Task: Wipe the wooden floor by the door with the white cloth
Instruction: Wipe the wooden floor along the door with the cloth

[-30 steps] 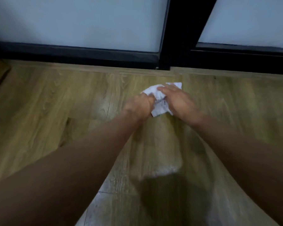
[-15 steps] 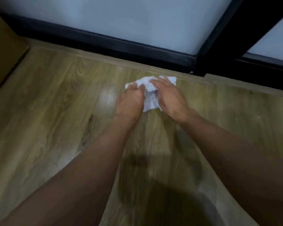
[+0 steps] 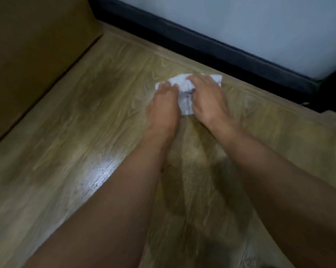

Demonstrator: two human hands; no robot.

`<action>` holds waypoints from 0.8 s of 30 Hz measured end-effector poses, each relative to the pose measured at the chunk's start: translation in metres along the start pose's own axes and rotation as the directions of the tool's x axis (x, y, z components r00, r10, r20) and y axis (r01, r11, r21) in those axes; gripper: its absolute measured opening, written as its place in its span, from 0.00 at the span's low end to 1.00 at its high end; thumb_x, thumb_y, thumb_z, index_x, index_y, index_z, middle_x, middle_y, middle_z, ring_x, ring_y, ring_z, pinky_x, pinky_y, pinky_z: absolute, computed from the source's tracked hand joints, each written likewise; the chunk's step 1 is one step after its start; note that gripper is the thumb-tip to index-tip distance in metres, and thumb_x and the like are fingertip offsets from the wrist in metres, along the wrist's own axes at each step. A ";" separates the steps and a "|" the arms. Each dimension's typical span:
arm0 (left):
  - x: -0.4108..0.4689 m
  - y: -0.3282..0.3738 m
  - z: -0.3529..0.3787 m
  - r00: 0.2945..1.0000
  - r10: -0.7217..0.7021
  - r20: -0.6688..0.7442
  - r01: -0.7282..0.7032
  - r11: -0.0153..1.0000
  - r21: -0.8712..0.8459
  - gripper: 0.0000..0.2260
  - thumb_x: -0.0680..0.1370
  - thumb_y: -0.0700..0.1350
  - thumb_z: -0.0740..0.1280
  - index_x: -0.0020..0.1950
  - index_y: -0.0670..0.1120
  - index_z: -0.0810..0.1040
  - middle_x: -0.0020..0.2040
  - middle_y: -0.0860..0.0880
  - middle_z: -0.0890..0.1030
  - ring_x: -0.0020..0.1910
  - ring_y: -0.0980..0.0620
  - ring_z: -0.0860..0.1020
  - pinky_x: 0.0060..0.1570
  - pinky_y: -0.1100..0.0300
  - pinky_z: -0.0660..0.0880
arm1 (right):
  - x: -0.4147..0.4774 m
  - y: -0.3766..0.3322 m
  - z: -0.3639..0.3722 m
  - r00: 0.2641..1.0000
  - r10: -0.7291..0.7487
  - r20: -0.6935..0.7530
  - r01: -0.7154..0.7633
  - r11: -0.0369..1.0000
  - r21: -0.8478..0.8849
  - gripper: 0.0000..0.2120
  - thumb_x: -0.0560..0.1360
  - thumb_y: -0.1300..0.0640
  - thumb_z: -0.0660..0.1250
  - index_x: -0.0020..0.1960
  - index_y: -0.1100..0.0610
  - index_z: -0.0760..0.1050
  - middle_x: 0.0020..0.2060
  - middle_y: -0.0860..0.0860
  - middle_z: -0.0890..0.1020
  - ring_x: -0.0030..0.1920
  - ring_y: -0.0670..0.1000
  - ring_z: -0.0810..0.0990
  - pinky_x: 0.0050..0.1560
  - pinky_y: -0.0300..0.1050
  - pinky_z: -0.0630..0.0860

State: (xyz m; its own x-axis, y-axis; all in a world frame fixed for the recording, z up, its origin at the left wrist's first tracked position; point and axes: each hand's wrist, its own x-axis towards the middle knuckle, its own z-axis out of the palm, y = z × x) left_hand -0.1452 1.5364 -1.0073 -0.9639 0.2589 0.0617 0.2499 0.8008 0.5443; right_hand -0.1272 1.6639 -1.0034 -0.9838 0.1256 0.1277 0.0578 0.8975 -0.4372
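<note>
Pressing hands: the left hand (image 3: pixel 163 107) and the right hand (image 3: pixel 207 101) are lying palm-down, side by side, on the white cloth (image 3: pixel 184 88). Their fingers are reaching forward and flattening over it rather than wrapping round it, as far as the blur is allowing.
Cloth place: it is sitting crumpled on the wooden floor (image 3: pixel 105 113), just beside the floor's far edge, and is showing between and beyond the fingers.
Cloth handling: it is looking light, soft and limp, so it is probably bunching and sliding easily. Bearing down with flat palms over its middle is likely serving better than pinching a corner.
Far edge: the door (image 3: pixel 260 31) and its black bottom rail (image 3: pixel 202 45) are running close ahead, so forward strokes are running out of room quickly and fingertips are risking a knock.
Left edge: a brown panel (image 3: pixel 27 55) is bounding the floor, well apart from the hands.
Open room: boards are stretching leftward and back toward the person. A glossy patch is shining near the left forearm; whether it is wet, I cannot tell.
</note>
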 end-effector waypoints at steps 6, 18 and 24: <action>0.020 -0.038 -0.051 0.944 -0.299 -0.136 0.296 0.954 -0.043 0.14 0.77 0.42 0.61 0.61 0.44 0.76 0.60 0.41 0.78 0.58 0.41 0.76 0.55 0.53 0.70 | 0.050 -0.078 0.042 0.984 -0.031 0.175 0.035 0.999 -0.018 0.23 0.76 0.56 0.59 0.71 0.54 0.65 0.72 0.52 0.66 0.74 0.57 0.58 0.72 0.56 0.57; 0.055 -0.062 -0.067 0.900 -0.420 -0.115 0.421 0.907 -0.018 0.14 0.80 0.41 0.56 0.63 0.42 0.74 0.61 0.40 0.76 0.59 0.40 0.76 0.54 0.51 0.72 | 0.105 -0.110 0.036 0.962 -0.007 0.271 -0.011 0.998 0.063 0.20 0.74 0.58 0.60 0.66 0.50 0.72 0.66 0.51 0.74 0.68 0.53 0.68 0.67 0.46 0.65; 0.016 -0.072 -0.075 0.896 -0.412 -0.164 0.421 0.907 0.022 0.16 0.74 0.42 0.60 0.60 0.43 0.76 0.57 0.40 0.80 0.55 0.37 0.78 0.53 0.49 0.74 | 0.046 -0.110 0.043 0.922 -0.269 0.279 0.264 0.963 0.058 0.26 0.76 0.56 0.63 0.73 0.54 0.64 0.74 0.54 0.64 0.74 0.57 0.59 0.72 0.53 0.58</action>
State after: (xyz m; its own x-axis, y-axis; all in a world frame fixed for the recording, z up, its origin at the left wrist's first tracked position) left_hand -0.1852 1.4420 -0.9827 -0.9819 -0.1868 -0.0321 -0.1775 0.8469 0.5012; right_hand -0.1863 1.5532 -0.9878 -0.9697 -0.2439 -0.0127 -0.2138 0.8728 -0.4387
